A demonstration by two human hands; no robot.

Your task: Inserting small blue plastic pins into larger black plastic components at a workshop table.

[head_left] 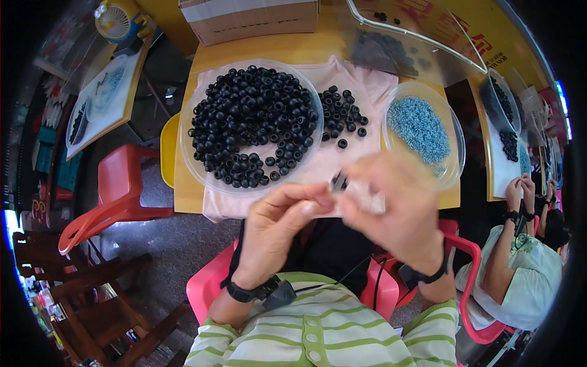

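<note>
My left hand [273, 227] is closed, thumb and index finger pinched together; whatever lies between their tips is too small to make out. Close against it, my right hand [400, 214] is curled and smeared by motion. A small black bead [339, 180] shows at its fingertips, and a pale whitish piece [370, 199] sits under its fingers, its kind unclear. Both hands hover over the table's near edge. Beyond them stands a round clear tray [186, 160] full of black beads [257, 104]. A round clear dish [454, 171] of tiny blue beads [420, 129] stands at the right.
Loose black beads [341, 116] lie on a pink cloth [373, 88] between the containers. At the back are a cardboard box [251, 21] and a clear plastic bin [422, 52]. A red chair [122, 183] stands left; another person [520, 269] sits at a table on the right.
</note>
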